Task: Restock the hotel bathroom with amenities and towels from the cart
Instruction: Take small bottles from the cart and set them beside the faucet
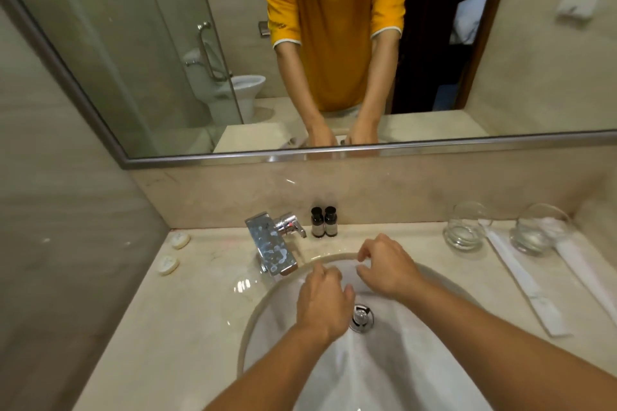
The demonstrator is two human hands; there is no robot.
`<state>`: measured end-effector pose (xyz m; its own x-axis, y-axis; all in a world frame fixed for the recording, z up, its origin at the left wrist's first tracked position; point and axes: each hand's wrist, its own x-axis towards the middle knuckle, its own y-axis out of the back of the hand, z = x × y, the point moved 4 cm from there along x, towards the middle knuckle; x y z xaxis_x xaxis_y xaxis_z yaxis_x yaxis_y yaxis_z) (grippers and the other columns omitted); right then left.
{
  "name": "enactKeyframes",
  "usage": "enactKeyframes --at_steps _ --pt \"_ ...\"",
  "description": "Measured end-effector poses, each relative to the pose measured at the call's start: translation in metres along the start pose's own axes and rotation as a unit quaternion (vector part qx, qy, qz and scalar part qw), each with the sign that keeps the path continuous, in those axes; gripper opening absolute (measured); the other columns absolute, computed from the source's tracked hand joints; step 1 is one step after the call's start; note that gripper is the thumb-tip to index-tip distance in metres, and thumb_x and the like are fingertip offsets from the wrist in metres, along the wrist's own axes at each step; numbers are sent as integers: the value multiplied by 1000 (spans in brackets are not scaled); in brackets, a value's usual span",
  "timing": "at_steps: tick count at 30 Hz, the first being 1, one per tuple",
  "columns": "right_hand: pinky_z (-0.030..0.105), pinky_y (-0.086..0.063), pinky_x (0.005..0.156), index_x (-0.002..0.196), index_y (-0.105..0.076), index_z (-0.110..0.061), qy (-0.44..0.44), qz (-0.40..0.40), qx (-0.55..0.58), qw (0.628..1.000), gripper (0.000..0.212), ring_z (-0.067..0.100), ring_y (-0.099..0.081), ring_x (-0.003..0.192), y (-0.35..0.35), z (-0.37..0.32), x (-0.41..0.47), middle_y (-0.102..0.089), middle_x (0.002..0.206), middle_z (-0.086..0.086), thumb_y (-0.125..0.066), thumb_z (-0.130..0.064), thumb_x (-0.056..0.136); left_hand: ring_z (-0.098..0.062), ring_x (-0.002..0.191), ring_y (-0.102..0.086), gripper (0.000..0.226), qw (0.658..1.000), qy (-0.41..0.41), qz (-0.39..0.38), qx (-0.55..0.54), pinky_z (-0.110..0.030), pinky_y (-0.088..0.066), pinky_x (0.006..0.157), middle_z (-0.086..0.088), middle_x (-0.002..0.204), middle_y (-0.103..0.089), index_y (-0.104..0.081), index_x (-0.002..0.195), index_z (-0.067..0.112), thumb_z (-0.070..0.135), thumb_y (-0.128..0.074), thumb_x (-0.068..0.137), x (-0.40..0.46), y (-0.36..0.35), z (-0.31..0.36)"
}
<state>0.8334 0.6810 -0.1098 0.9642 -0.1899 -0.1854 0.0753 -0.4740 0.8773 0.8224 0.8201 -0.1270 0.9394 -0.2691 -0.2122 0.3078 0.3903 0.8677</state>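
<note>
My left hand (pixel 323 302) and my right hand (pixel 384 265) hover close together over the back of the white sink basin (pixel 267 327), near the drain (pixel 361 318). Their fingers are loosely curled and I see nothing in either hand. Two small dark amenity bottles (pixel 323 222) stand side by side against the backsplash, just behind my right hand. Two round wrapped soaps (pixel 180 239) (pixel 168 264) lie on the counter's far left. Two glass tumblers (pixel 465 227) (pixel 541 230) stand at the back right, with two long white sachets (pixel 521 280) (pixel 582 269) lying beside them.
A chrome faucet (pixel 273 243) juts over the basin's left rim, next to my left hand. The beige marble counter (pixel 187 310) is walled in on the left. The mirror (pixel 200 60) above reflects a person in a yellow shirt, a shower screen and a toilet.
</note>
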Motion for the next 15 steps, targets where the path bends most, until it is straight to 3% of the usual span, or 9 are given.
enactKeyframes --at_steps 8,11,15 --pt "31 -48 91 107 -68 -21 0 5 -10 1000 19 26 -60 108 73 -11 -96 -60 116 5 -61 -28 90 -29 130 -45 45 991 -86 -61 76 -40 -39 107 -11 140 -49 -55 130 13 44 -43 100 -65 51 41" --pt "30 -45 90 115 -66 -19 -18 18 -32 999 28 27 -58 112 92 -11 -147 -61 123 8 -61 -30 90 -31 130 -46 53 983 -119 -59 129 -41 -40 104 -12 142 -47 -51 136 13 49 -39 100 -104 73 53" --pt "34 -42 101 134 -54 -22 -54 8 -97 994 44 26 -48 127 114 -9 -227 -48 141 6 -59 -36 93 -33 134 -42 59 961 -170 -74 204 -43 -38 107 -13 147 -42 -44 143 13 53 -36 100 -161 90 67"
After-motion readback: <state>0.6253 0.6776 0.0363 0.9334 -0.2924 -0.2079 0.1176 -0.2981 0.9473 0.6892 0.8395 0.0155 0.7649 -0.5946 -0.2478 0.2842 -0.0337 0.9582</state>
